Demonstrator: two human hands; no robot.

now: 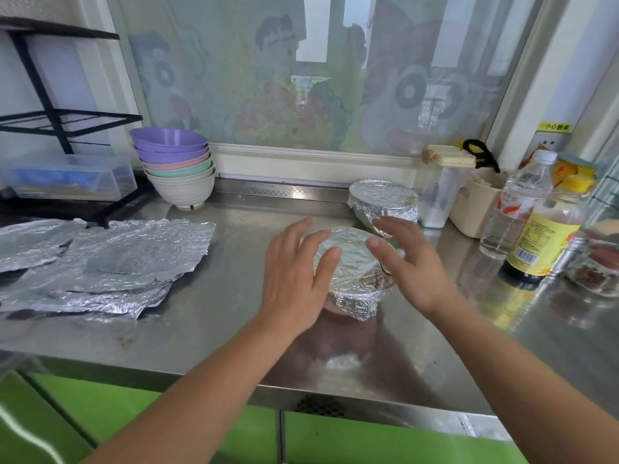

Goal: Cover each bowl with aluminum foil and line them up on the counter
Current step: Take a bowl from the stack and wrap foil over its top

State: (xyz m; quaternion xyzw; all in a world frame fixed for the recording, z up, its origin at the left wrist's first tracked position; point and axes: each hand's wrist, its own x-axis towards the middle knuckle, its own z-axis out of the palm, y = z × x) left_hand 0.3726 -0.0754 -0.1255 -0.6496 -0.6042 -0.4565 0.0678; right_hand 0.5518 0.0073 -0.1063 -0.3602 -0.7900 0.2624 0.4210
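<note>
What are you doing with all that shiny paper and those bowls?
A person is covering bowls with foil. The left hand and right hand rest on a foil-covered bowl in the middle of the counter. A second covered bowl sits behind it near the window. A stack of bare bowls and loose foil sheets wait on the left.

A small yellow sticker on the wall at the right carries black Chinese characters. The first two look like 小心, and the rest is too blurred. The water bottle has a red and white label, not readable. The dark bottle has a yellow label with a barcode, its print illegible.
</note>
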